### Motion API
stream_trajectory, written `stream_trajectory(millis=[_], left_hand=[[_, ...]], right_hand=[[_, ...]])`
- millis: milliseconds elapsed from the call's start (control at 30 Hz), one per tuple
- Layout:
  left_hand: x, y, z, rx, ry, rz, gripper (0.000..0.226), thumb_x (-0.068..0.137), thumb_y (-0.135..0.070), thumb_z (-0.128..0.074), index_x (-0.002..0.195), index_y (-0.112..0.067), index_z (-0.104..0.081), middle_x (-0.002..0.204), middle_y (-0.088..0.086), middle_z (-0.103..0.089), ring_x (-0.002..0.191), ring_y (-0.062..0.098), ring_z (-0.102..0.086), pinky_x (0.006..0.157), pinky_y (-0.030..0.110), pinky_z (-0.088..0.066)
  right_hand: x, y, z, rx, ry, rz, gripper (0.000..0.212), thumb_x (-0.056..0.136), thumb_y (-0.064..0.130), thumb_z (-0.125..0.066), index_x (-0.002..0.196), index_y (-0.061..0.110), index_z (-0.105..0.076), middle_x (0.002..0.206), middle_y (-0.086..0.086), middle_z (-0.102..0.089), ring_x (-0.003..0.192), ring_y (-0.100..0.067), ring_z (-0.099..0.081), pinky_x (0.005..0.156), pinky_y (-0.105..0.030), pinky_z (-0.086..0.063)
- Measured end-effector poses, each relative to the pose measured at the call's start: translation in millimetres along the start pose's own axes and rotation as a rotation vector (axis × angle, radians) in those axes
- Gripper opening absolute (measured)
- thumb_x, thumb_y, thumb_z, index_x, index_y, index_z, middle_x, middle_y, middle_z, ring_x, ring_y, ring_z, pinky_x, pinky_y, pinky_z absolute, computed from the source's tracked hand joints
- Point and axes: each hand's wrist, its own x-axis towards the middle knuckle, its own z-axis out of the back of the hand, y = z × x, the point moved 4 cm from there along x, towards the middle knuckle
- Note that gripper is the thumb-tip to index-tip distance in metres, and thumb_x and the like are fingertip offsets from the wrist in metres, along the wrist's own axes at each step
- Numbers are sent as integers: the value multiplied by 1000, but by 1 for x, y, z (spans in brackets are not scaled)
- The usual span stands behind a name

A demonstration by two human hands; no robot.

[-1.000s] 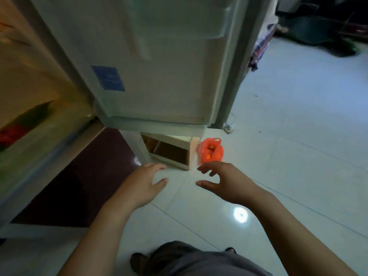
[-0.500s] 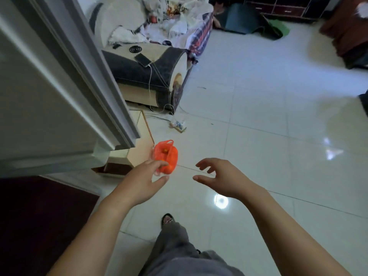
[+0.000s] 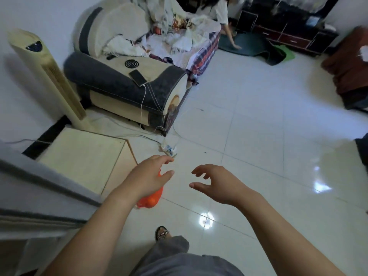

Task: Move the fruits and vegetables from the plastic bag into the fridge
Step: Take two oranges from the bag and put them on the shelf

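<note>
Spread and loose-fingered, left hand (image 3: 148, 177) right over orange bag (image 3: 158, 194); contact not clear. Beside it and apart, right hand (image 3: 217, 183), fingers half-curled, holding nothing. On floor (image 3: 249, 136), bag against corner of cream cabinet (image 3: 83, 156), orange fruit (image 3: 151, 202) showing inside.

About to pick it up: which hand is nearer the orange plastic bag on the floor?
Left. The left hand hangs over the orange plastic bag, covering its top; the right hand is apart, off to its right.
</note>
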Motion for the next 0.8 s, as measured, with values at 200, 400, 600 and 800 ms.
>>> stream_trajectory(millis=[200,400,600,800], left_hand=[[49,18,39,-22,-91,91,38,89,-38,-53,126,-35,-48,127,-10,-52,113,7,-49,92,29,-44],[74,54,55,-115,-247,338,39,89,-38,-53,127,-34,-48,126,-11,-52,112,7,-51,93,31,-45],[116,82,65,-151,-378,620,40,86,-35,-45,117,-14,-59,117,4,-61,109,21,-57,90,27,-41],[148,98,47,-342,-462,988,44,93,-35,-46,135,-24,-43,142,-1,-42,128,17,-40,105,30,-33]], right_hand=[[88,12,30,-24,45,145,43,85,51,-56,121,29,-54,118,10,-59,97,-7,-54,82,-21,-44],[193,25,37,-110,232,363,39,87,46,-58,120,26,-56,118,8,-60,96,-8,-56,83,-23,-46],[317,51,38,-270,496,653,38,86,43,-60,120,26,-56,117,6,-60,94,-8,-54,80,-21,-43],[404,73,35,-438,686,901,38,85,45,-60,119,30,-55,119,9,-59,97,-4,-51,80,-17,-40]])
